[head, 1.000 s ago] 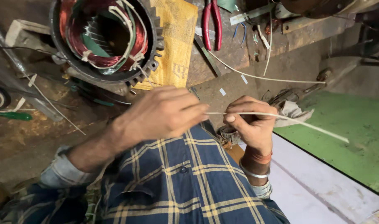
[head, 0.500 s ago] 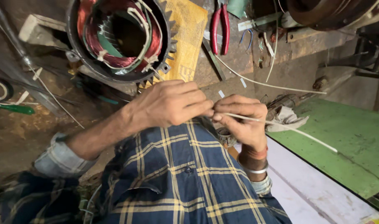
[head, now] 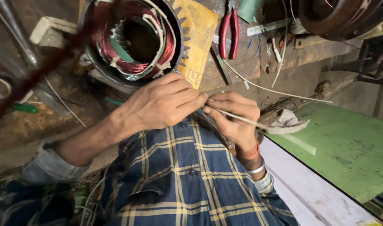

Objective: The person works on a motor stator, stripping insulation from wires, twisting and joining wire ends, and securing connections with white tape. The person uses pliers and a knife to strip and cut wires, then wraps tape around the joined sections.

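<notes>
– Where is the thin white tube [head: 241,119]?

– Between both hands, in front of the checked shirt [head: 187,175], below the motor winding [head: 135,42]. The left hand [head: 162,104] has its fingers closed at the tube's near end; the right hand [head: 235,115] is pinched on it further along.

– What could go wrong?

– I judge the tube might kink or slide out of the pinch, since its long free end hangs unsupported toward the green board [head: 346,146].

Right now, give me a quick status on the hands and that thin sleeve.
Left hand and right hand meet fingertip to fingertip, both pinching the thin white sleeve. Sleeve trails right over the green surface. Motor stator just behind; nothing between the hands.
</notes>
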The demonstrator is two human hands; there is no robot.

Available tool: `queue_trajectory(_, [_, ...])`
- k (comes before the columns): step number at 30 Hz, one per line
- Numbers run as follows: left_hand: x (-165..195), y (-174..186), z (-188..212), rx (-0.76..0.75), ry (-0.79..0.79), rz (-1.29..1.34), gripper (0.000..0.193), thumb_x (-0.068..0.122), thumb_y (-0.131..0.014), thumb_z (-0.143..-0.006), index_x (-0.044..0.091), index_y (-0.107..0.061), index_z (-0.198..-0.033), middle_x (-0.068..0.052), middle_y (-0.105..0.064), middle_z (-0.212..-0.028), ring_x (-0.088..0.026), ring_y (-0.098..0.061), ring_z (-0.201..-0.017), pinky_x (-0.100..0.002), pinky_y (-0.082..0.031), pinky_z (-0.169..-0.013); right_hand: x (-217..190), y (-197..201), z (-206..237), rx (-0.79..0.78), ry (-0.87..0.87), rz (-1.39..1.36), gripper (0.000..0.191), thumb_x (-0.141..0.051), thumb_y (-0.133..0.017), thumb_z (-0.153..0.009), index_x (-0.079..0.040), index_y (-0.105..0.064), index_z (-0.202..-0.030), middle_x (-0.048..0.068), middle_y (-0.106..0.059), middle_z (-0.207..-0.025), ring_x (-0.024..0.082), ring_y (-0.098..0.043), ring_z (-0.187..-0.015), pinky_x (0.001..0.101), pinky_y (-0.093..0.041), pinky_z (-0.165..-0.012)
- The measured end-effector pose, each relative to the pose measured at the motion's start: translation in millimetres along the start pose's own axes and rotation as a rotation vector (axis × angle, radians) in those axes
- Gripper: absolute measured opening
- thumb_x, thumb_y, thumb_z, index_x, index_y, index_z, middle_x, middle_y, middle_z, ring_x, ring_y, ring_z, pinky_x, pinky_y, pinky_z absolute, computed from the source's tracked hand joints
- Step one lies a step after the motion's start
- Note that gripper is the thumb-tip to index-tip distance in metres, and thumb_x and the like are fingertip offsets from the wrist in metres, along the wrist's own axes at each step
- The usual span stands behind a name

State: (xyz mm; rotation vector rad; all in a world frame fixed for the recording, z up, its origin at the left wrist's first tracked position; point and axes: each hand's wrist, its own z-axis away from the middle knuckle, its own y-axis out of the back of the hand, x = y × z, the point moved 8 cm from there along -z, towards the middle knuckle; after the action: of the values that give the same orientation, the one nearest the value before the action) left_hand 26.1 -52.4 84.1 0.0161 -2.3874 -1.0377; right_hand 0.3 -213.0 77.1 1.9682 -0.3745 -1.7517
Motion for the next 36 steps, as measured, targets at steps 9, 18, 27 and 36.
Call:
queue_trajectory(9, [-17, 30, 11, -0.054, 0.047, -0.122, 0.023, 0.009, -0.074, -0.087, 0.006, -0.078, -0.11, -0.005, -0.072, -0.107, -0.023, -0.066, -0.113, -0.04, -0.048, -0.111, 2, 4, 6, -0.015, -0.046, -0.131, 0.012, 0.001, -0.081, -0.085, 0.003, -0.075, -0.095, 0.015, -0.075, -0.095, 0.02, -0.075, -0.084, 0.0292, -0.059, -0.079])
queue_trajectory(18, [-18, 31, 17, 0.034, 0.027, -0.109, 0.017, 0.011, -0.07, -0.095, 0.003, -0.076, -0.11, -0.004, -0.07, -0.103, -0.021, -0.066, -0.109, -0.043, -0.046, -0.111, -16, -13, -18, 0.03, 0.023, -0.08, 0.012, 0.005, -0.08, -0.086, 0.004, -0.073, -0.095, 0.016, -0.075, -0.097, 0.023, -0.076, -0.088, 0.0312, -0.061, -0.082])
queue_trajectory(27, [-15, 31, 20, 0.05, 0.093, -0.063, 0.016, 0.008, -0.073, -0.092, 0.005, -0.076, -0.108, -0.006, -0.073, -0.107, -0.022, -0.07, -0.11, -0.042, -0.046, -0.113, 13, 62, 31, 0.085, -0.015, 0.027, 0.027, -0.013, -0.084, -0.077, 0.003, -0.07, -0.093, 0.014, -0.069, -0.086, 0.019, -0.067, -0.076, 0.0302, -0.054, -0.069])
queue_trajectory(36, [35, -42, 39, 0.055, 0.543, 0.877, 0.03, 0.03, -0.073, -0.099, 0.006, -0.074, -0.117, -0.008, -0.079, -0.104, -0.015, -0.072, -0.088, -0.031, -0.061, -0.071, 11, 190, 192, 0.655, 0.235, -0.414, 0.041, -0.049, -0.04, -0.108, -0.017, -0.063, -0.117, 0.005, -0.055, -0.096, 0.015, -0.065, -0.081, 0.029, -0.058, -0.067])
